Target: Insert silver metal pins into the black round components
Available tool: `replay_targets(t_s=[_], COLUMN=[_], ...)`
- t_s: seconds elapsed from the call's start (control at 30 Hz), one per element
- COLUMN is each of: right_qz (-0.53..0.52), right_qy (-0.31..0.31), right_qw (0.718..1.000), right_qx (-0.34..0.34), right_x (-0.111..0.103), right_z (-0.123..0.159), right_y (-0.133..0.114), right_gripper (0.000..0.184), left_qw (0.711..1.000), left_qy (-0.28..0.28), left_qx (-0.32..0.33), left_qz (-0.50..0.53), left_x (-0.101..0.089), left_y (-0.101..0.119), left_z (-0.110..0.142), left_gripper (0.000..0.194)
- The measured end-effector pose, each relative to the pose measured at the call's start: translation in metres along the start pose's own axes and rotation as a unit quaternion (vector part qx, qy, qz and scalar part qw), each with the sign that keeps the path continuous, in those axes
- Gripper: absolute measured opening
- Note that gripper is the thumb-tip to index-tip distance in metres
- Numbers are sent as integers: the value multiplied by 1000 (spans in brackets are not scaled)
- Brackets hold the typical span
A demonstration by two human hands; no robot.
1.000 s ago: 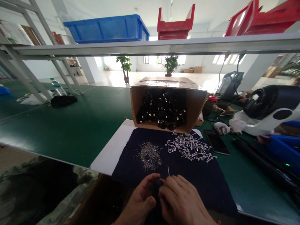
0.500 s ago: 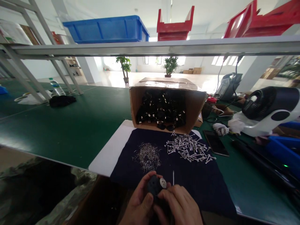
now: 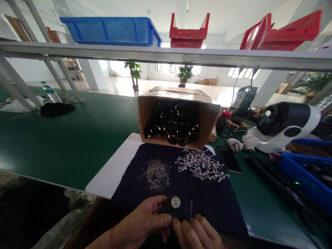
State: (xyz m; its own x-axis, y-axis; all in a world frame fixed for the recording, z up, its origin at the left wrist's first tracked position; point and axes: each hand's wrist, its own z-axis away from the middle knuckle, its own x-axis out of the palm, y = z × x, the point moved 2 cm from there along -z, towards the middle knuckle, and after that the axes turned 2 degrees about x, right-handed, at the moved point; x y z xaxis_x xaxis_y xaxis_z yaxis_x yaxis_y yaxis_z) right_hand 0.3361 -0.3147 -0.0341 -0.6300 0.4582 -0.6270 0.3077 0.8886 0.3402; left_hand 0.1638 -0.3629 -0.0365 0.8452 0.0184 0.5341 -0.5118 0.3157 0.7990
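My left hand (image 3: 145, 221) grips a small round black part (image 3: 173, 206) with a silver disc on its face, low at the front edge of a dark cloth (image 3: 207, 193). My right hand (image 3: 197, 233) sits right beside it, fingers pinched on a thin metal pin (image 3: 191, 209) that stands upright next to the part. On the cloth beyond lie a heap of fine pins (image 3: 155, 174) and a heap of thicker silver pins (image 3: 201, 165). A cardboard box (image 3: 207, 117) lying on its side behind them is full of black parts.
A phone (image 3: 229, 159) lies right of the cloth. A white and black fan (image 3: 282, 126), blue trays (image 3: 306, 166) and cables fill the right side. A metal rail (image 3: 166, 55) crosses overhead with blue and red bins. A water bottle (image 3: 50, 93) stands far left on the green table (image 3: 64, 145).
My hands have turned the black part so its silver disc faces up, and my view has shifted right and down. The pin in my right hand has moved to the part's right side.
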Motion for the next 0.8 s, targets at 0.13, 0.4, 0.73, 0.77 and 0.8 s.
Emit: replay_targets(t_s=[0.13, 0.4, 0.73, 0.77, 0.8], right_qz=[-22, 19, 17, 8, -3], right_qy=[18, -121, -194, -193, -190], right_qw=[999, 968, 962, 962, 963], right_qx=[19, 218, 190, 191, 192], right_x=[3, 28, 60, 61, 60], right_z=[11, 36, 20, 20, 19], right_y=[5, 88, 131, 131, 130], right_gripper=[30, 17, 20, 22, 22], left_qw=[999, 994, 991, 991, 992], left_qy=[-22, 22, 69, 70, 69], left_qx=[2, 66, 93, 98, 102], left_qz=[-33, -81, -61, -53, -41], left_x=[1, -6, 0, 1, 2], left_y=[-1, -7, 3, 6, 8], left_z=[-12, -22, -23, -23, -24], left_gripper=[43, 33, 36, 34, 34])
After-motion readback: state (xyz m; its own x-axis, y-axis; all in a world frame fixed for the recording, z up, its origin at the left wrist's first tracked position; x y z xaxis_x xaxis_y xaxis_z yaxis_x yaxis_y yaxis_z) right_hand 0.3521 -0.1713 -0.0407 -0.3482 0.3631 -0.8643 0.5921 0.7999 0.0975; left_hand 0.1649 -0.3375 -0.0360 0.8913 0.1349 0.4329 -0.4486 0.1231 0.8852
